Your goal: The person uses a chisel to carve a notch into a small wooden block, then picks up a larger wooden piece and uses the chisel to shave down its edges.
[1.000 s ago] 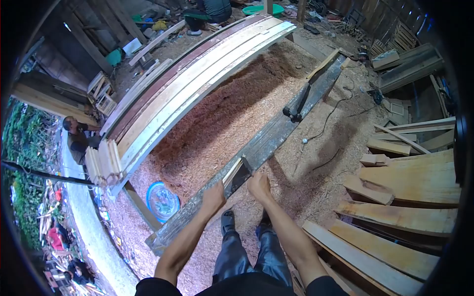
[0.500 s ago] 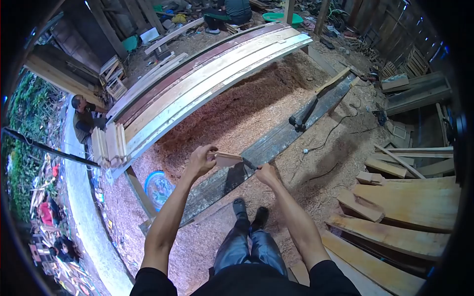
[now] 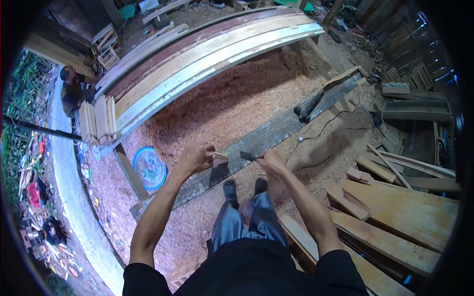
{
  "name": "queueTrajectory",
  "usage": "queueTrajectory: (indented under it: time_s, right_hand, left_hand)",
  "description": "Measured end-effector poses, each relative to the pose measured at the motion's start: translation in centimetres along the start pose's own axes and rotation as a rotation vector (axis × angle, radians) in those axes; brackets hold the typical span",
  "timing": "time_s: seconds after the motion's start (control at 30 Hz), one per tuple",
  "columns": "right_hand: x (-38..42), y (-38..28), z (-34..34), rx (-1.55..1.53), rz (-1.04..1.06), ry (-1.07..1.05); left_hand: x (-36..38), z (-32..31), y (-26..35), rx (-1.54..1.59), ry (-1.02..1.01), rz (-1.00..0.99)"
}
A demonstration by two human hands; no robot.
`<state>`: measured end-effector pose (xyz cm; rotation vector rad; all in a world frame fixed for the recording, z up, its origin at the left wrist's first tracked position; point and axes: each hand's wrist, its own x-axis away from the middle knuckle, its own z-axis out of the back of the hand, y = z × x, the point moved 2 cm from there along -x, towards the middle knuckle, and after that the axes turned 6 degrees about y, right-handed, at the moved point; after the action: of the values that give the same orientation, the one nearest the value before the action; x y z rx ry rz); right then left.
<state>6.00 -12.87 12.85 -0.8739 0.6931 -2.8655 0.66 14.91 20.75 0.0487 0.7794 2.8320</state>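
A small piece of light wood (image 3: 218,156) is gripped in the closed fingers of my left hand (image 3: 195,157), above the long dark plank. My right hand (image 3: 270,162) is closed round the handle end of a dark flat blade (image 3: 248,156), which points left toward the wood. A gap separates blade and wood. The long weathered plank (image 3: 266,136) runs diagonally beneath both hands. Farther up it lies a black tool (image 3: 305,111), its exact kind unclear.
Long boards (image 3: 197,64) lie on a bench ahead. A person (image 3: 75,91) is beside its left end, near stacked short boards (image 3: 97,121). A blue-rimmed basin (image 3: 149,168) sits on the shavings. Thick planks (image 3: 395,209) lie at right; a cable (image 3: 328,121) crosses the ground.
The blade and the wood piece, together before, are now apart. My left hand has turned the wood, which now looks shorter. The view has shifted, and my feet stand wider apart.
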Motion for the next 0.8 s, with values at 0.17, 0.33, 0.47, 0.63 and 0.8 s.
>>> queueTrajectory:
  time_s: [0.17,0.33,0.47,0.63,0.8]
  right_hand:
    - [-1.2,-0.6,-1.7,-0.1,0.07,-0.188]
    - [-4.3,-0.2,-3.2,-0.14,0.109,-0.23]
    - [-6.1,-1.6,-1.7,-0.093,0.136,-0.294]
    - [-9.3,-2.2,-2.2,-0.058,0.251,-0.425]
    - [-11.6,-2.3,-2.8,-0.042,0.321,-0.464]
  left_hand:
    - [1.2,-0.8,-1.4,0.128,-0.086,0.17]
    - [3.3,0.0,-1.6,0.194,-0.07,0.341]
    - [3.8,0.5,0.1,0.157,-0.08,0.494]
    - [1.3,-0.7,2.4,0.064,-0.039,0.499]
    - [-2.1,-1.3,3.2,-0.009,-0.128,0.52]
